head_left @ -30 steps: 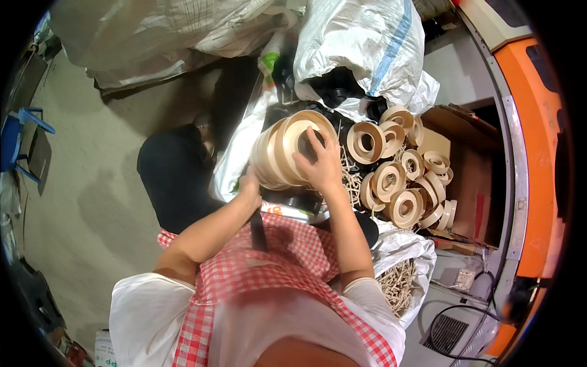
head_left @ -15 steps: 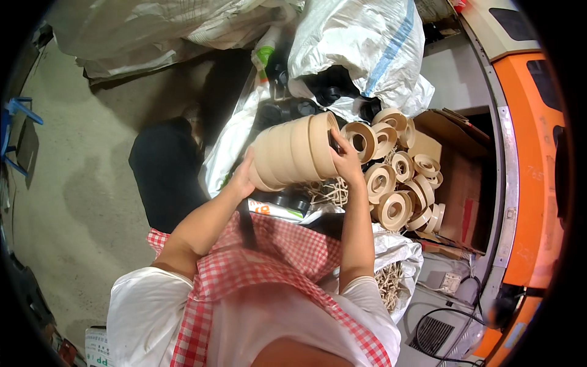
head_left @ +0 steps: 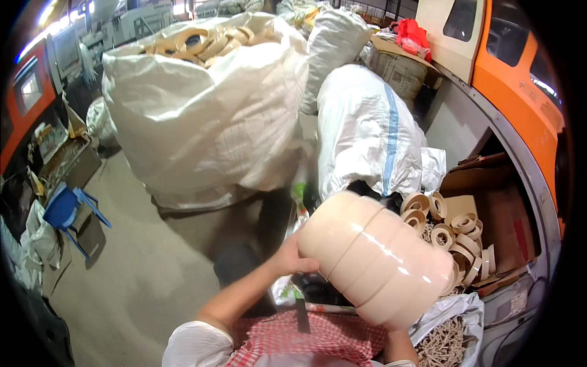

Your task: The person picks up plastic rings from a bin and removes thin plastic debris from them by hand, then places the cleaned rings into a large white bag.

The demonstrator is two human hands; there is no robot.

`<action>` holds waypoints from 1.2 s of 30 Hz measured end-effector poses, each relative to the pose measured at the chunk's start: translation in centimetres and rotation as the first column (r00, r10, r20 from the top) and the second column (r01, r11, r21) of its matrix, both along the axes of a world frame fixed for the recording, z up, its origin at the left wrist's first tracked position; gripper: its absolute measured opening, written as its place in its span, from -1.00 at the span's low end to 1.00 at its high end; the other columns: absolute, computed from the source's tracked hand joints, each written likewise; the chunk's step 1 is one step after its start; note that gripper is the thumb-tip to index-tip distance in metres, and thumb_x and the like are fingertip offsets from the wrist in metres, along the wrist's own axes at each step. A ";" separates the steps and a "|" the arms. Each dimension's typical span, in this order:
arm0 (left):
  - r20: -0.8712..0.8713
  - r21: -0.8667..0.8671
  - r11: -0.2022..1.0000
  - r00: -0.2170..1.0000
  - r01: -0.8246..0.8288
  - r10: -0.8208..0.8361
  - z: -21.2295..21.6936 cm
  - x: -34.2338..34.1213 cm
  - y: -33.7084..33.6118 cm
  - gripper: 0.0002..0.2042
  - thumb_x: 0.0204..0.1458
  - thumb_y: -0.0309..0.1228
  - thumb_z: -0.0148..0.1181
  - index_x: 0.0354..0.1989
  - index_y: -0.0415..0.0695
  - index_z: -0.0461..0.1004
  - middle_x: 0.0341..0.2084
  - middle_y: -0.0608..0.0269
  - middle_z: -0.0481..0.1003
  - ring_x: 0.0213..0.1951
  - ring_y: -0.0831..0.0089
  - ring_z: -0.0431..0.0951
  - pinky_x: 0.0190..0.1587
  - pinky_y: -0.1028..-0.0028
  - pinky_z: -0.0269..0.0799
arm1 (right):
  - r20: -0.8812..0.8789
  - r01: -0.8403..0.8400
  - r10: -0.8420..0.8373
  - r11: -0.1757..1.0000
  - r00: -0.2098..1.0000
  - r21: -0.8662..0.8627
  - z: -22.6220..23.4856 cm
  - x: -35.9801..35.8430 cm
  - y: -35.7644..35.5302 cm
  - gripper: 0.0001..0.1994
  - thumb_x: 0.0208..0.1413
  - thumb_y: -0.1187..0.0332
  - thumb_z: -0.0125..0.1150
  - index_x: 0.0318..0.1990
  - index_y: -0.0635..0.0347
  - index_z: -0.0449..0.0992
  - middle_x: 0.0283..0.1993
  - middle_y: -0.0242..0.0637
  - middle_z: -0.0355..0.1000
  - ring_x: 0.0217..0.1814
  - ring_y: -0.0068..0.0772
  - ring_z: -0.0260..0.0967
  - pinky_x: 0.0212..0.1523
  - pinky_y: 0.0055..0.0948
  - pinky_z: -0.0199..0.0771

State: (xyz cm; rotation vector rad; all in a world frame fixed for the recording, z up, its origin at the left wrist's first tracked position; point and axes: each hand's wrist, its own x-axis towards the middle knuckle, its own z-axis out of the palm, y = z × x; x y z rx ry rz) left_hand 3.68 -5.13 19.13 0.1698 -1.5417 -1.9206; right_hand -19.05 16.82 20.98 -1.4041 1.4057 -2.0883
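Note:
A stack of beige plastic rings (head_left: 367,251), glossy and nested end to end, is held up tilted in front of me. My left hand (head_left: 293,255) grips its left end, the thumb lying along the near side. My right hand (head_left: 396,333) is at the stack's lower right end; its fingers are hidden behind the rings. Loose beige rings (head_left: 443,235) lie in a heap just beyond the stack's right end, beside an open cardboard box (head_left: 498,214).
A huge white sack (head_left: 208,122) full of beige rings stands ahead on the left. Another white sack with a blue stripe (head_left: 358,131) leans nearer. An orange machine (head_left: 520,67) is at right, a blue stool (head_left: 64,211) at left. A bag of small beige pieces (head_left: 443,342) sits close by.
My view has tipped up, bringing the big sack and stool into sight. The stack has come closer and swung, its right end now lower. Both hands stay on it.

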 end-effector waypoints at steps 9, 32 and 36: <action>-0.339 -0.584 0.742 0.930 -0.329 0.146 24.1 8.6 -8.3 -0.39 -0.04 -0.20 0.19 0.15 -0.19 0.14 -0.01 0.21 0.30 0.02 0.44 0.27 0.06 0.46 0.19 | -0.111 -0.285 0.273 0.763 0.956 -0.580 16.7 8.0 -16.7 -0.33 -0.01 0.17 0.27 0.18 0.36 0.18 0.07 -0.03 0.34 0.02 -0.14 0.36 0.04 -0.27 0.37; 0.753 -0.134 0.906 0.636 0.402 -0.171 -10.2 -8.3 -6.1 -0.54 -0.02 -0.39 0.19 0.08 -0.27 0.34 -0.05 0.12 0.46 -0.22 0.38 0.52 -0.12 0.41 0.42 | -0.611 0.570 0.238 0.222 0.755 0.791 -16.1 -16.5 -7.7 -0.45 -0.13 0.21 0.27 0.06 0.24 0.36 0.03 0.04 0.36 0.07 0.05 0.29 0.07 -0.16 0.27; 0.855 -0.499 0.568 0.480 0.655 0.197 -9.7 -11.4 -3.6 -0.53 -0.10 -0.28 0.23 0.02 -0.16 0.37 -0.10 0.07 0.46 -0.12 0.05 0.47 -0.08 0.19 0.38 | -0.831 0.839 -0.116 0.093 0.545 0.537 -18.1 -21.3 -5.2 -0.33 -0.22 0.18 0.37 0.07 0.31 0.29 0.07 0.06 0.29 0.19 0.13 0.14 0.16 -0.14 0.17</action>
